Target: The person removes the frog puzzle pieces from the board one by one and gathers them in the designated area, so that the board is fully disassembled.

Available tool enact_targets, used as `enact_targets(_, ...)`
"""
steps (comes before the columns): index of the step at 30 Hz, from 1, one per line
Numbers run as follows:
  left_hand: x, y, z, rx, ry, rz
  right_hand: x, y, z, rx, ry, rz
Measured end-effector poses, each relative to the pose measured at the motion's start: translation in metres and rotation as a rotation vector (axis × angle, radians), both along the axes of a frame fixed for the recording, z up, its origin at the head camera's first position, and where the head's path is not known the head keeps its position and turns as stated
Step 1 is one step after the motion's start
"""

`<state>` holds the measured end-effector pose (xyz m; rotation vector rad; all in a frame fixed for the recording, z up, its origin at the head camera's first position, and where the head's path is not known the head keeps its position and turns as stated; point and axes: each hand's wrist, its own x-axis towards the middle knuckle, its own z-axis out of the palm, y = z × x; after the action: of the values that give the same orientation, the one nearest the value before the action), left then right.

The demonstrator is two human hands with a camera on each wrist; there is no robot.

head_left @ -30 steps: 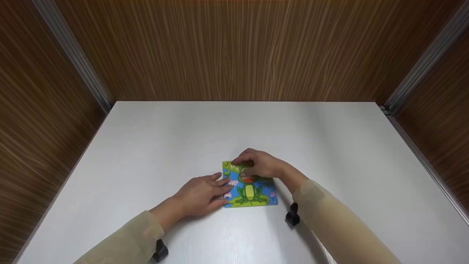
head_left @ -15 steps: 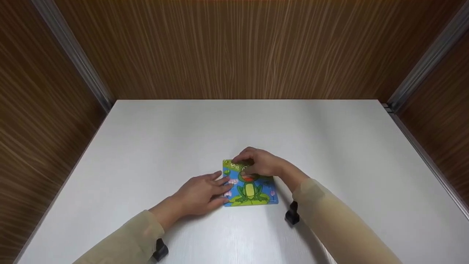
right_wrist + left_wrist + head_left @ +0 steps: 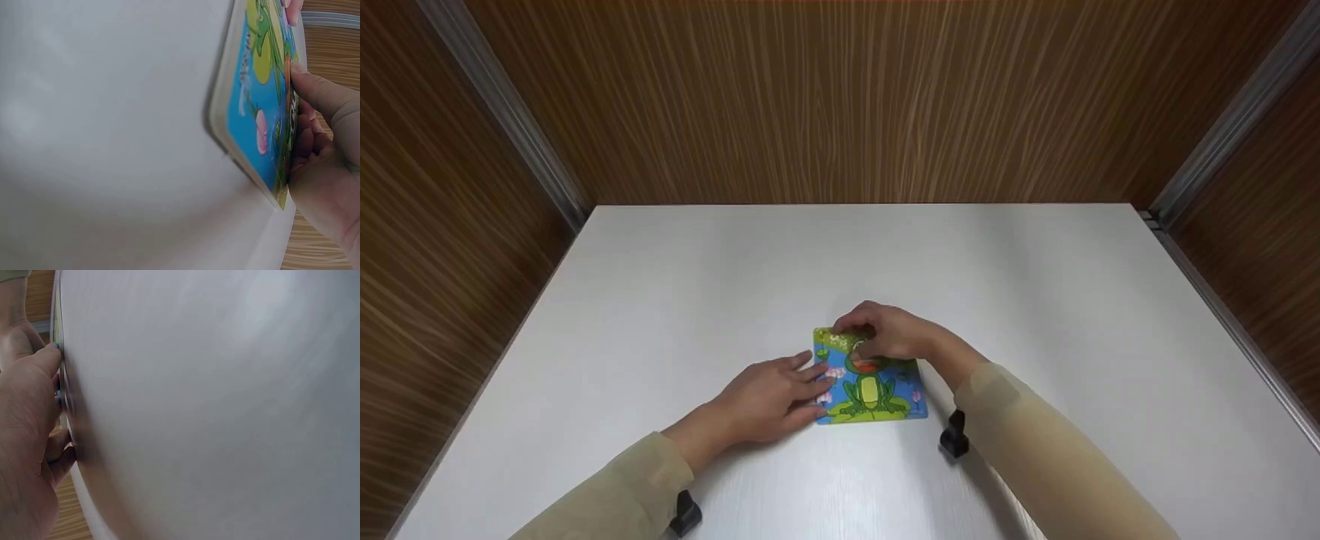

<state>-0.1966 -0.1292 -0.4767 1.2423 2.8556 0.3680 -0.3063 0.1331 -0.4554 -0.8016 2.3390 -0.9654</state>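
Note:
A square, thick-edged picture puzzle (image 3: 870, 397) with a green frog on blue lies flat on the white table in the head view. My left hand (image 3: 765, 401) rests at its left side, fingers spread, with the fingertips over the edge. Over the upper part, my right hand (image 3: 894, 331) has its fingers curled, gripping what looks like the puzzle piece with the frog's head (image 3: 868, 367). In the right wrist view the thumb (image 3: 318, 93) touches an orange edge standing slightly proud of the board. The right hand hides most of the frog's head and the upper right corner.
The white table (image 3: 697, 285) spreads around the puzzle. Wood-grain panels (image 3: 840, 105) enclose the back and both sides, with metal strips (image 3: 510, 112) at the corners. A black wrist mount (image 3: 955, 439) hangs below the right sleeve, another (image 3: 685, 514) below the left.
Both hands keep their places on the puzzle. Only a slight shift of the whole head view is visible.

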Motion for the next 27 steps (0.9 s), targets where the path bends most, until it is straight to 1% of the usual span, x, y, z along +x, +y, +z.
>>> enact_targets(6,-0.0003,-0.0004,0.0012,0.007,0.013,-0.008,-0.0007,-0.0008,0.0007,-0.006,-0.006,-0.001)
enact_targets(18,-0.0001,0.0002,0.0002,-0.017,-0.006,-0.001,-0.0017,-0.0020,-0.0033,-0.027,-0.023,-0.027)
enact_targets(23,0.0002,0.0004,-0.0004,-0.006,0.018,-0.009,-0.0011,-0.0015,-0.0040,-0.055,-0.035,-0.031)
enact_targets(27,0.0003,0.0004,-0.0003,-0.004,0.029,-0.012,-0.0004,-0.0011,-0.0037,-0.053,-0.051,-0.052)
